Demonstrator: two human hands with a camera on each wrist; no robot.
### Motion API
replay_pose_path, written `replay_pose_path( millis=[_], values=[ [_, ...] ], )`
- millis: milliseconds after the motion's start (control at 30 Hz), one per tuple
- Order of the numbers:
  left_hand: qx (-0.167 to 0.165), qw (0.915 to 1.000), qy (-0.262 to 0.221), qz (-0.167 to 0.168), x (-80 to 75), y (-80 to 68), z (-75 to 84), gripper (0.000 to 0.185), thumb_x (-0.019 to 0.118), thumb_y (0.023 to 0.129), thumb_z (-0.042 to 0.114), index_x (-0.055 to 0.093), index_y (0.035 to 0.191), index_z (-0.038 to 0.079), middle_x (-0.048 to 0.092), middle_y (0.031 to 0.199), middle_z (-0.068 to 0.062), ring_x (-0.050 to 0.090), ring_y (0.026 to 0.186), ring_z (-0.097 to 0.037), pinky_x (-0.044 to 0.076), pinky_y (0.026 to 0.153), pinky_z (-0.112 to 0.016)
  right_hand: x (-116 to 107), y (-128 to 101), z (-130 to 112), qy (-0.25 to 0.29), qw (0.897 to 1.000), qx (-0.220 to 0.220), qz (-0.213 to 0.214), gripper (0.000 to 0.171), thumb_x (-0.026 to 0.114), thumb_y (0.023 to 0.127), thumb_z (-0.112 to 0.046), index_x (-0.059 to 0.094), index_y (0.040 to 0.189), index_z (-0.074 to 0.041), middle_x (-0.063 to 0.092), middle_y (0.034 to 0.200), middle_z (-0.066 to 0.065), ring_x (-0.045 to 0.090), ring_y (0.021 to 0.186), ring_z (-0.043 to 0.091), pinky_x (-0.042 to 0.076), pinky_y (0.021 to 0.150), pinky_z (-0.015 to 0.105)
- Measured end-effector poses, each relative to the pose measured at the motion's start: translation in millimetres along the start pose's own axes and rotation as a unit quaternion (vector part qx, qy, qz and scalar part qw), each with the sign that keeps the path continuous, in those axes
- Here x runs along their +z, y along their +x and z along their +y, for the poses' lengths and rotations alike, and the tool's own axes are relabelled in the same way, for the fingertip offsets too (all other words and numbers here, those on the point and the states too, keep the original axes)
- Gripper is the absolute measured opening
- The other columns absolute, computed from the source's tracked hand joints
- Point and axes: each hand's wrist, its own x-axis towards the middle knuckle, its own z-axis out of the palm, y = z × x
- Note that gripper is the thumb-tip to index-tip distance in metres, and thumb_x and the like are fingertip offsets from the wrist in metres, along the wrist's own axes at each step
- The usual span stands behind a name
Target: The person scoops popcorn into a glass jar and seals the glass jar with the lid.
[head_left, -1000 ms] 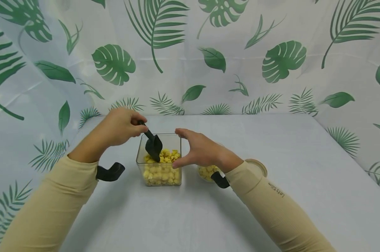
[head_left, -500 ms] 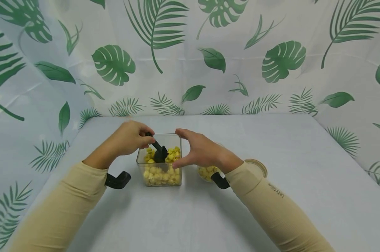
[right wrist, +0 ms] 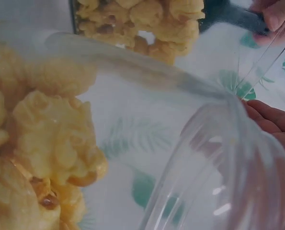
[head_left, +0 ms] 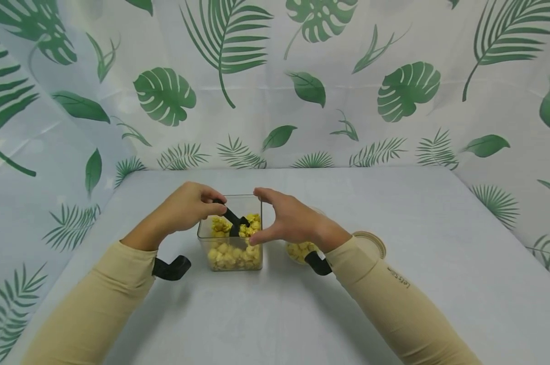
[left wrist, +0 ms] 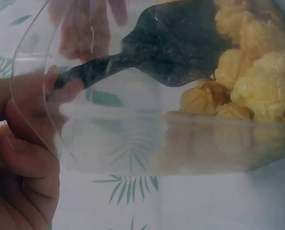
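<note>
the left hand (head_left: 183,210) grips a black scoop (head_left: 232,219) dug into the yellow popcorn (head_left: 231,251). the popcorn sits in a clear square box (head_left: 211,238) on the table (head_left: 393,284). the right hand (head_left: 288,219) holds the box's right side with bent fingers.

Table (head_left: 393,304): covered with a plain pale cloth, bordered at the back and sides by leaf-print sheeting. Standing directly on it: a clear square container (head_left: 231,253) holding yellow popcorn, left of centre; a clear round bowl (head_left: 299,250) just beside it; a round lid (head_left: 372,242) near the bowl.
</note>
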Motion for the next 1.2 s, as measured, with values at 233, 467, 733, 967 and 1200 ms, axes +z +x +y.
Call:
replay_pose_path(
  millis=[233,467,733,967,1200],
  values=[
    [0.004,0.9993,-0.033,0.013,-5.5,-6.1,-10.6,0.033,0.065,0.100,0.028,0.069,0.127,0.010,0.069,0.111,-0.008,0.058,0.089,-0.027,0.051,0.075,-0.039,0.6,0.0,-0.1,-0.001,1.000,-0.001,0.001,0.109,0.088,0.078,-0.041,0.023,0.159,-0.007,0.030,0.161,0.007,0.030,0.146,0.023,0.030,0.115,0.045],
    [-0.006,0.9950,-0.098,0.020,-8.1,-12.7,-19.0,0.035,0.063,0.101,0.024,0.065,0.129,0.003,0.069,0.106,-0.009,0.049,0.077,-0.022,0.043,0.063,-0.031,0.3,1.0,1.6,-0.005,1.000,-0.010,0.005,0.108,0.087,0.078,-0.041,0.024,0.158,-0.006,0.031,0.160,0.008,0.031,0.145,0.024,0.031,0.115,0.046],
    [-0.001,0.9898,-0.138,0.036,-6.2,-12.4,-26.3,0.035,0.062,0.102,0.021,0.062,0.131,0.001,0.065,0.101,-0.010,0.050,0.074,-0.020,0.045,0.068,-0.032,0.1,0.4,2.0,-0.002,1.000,-0.012,0.004,0.106,0.087,0.080,-0.037,0.023,0.158,-0.005,0.030,0.161,0.008,0.030,0.146,0.024,0.030,0.115,0.046],
    [-0.012,0.9879,-0.144,0.057,-6.9,-13.5,-29.9,0.035,0.063,0.102,0.022,0.063,0.130,0.002,0.062,0.103,-0.010,0.053,0.078,-0.022,0.047,0.069,-0.031,1.0,-0.1,1.8,0.002,1.000,-0.017,0.004,0.106,0.087,0.080,-0.035,0.023,0.158,-0.004,0.030,0.161,0.009,0.030,0.146,0.025,0.030,0.115,0.047],
    [-0.017,0.9873,-0.146,0.060,-8.3,-13.0,-31.4,0.035,0.062,0.102,0.021,0.062,0.131,0.001,0.061,0.104,-0.009,0.052,0.079,-0.021,0.048,0.070,-0.030,0.7,-0.9,1.4,0.005,1.000,-0.017,0.005,0.106,0.087,0.079,-0.035,0.023,0.158,-0.005,0.030,0.161,0.008,0.030,0.146,0.024,0.030,0.115,0.047]
  ],
)
